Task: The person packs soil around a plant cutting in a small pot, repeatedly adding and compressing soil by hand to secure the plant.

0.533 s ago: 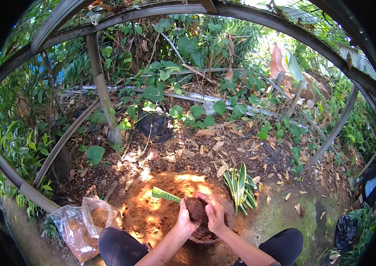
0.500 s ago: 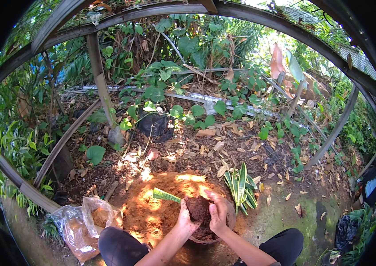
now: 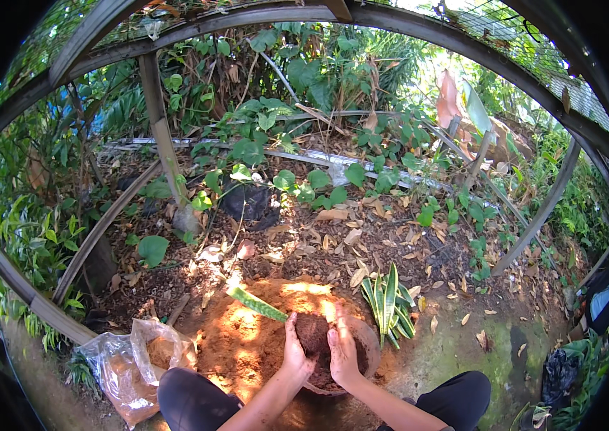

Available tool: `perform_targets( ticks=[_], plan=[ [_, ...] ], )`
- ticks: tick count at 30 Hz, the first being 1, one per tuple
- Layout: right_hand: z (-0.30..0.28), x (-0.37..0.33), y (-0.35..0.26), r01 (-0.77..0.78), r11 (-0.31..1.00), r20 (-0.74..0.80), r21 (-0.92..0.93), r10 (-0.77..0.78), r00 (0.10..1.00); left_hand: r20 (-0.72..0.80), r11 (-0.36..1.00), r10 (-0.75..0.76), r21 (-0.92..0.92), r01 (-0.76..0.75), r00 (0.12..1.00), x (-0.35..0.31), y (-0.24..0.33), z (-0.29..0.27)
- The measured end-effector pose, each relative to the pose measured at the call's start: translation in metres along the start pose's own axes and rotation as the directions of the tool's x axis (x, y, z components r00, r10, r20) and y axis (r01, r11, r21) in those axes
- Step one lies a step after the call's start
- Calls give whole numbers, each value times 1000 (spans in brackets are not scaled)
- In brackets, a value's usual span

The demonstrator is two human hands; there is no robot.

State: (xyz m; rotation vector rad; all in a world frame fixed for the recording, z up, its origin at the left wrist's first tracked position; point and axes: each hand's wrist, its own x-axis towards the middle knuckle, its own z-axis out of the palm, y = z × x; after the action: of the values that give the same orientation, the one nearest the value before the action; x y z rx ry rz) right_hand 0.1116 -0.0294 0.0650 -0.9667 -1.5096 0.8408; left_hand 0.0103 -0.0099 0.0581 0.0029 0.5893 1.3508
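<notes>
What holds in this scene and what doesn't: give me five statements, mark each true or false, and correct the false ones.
1. A clump of dark soil is held between the left hand and the right hand. True.
2. The clear plastic bag lies beyond the right knee. False: it lies on the left, beside the left knee.
3. A green leaf piece points out to the left, past the left hand. True.
4. The bundle of long green leaves stands inside the round pot. False: it lies on the ground, to the right of the pot.
5. Dry fallen leaves are scattered on the ground ahead. True.
</notes>
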Motion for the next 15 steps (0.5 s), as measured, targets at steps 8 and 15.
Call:
perform_targets(
  ticks=[8, 15],
  plan=[
    [-9, -1, -3, 150, 988, 142, -37, -143, 980, -198, 987, -32, 148, 62, 980, -4, 2, 5],
    [-9, -3, -5, 301, 911, 95, -283, -286, 954, -32, 994, -60, 88, 62, 998, -2, -6, -1]
  ],
)
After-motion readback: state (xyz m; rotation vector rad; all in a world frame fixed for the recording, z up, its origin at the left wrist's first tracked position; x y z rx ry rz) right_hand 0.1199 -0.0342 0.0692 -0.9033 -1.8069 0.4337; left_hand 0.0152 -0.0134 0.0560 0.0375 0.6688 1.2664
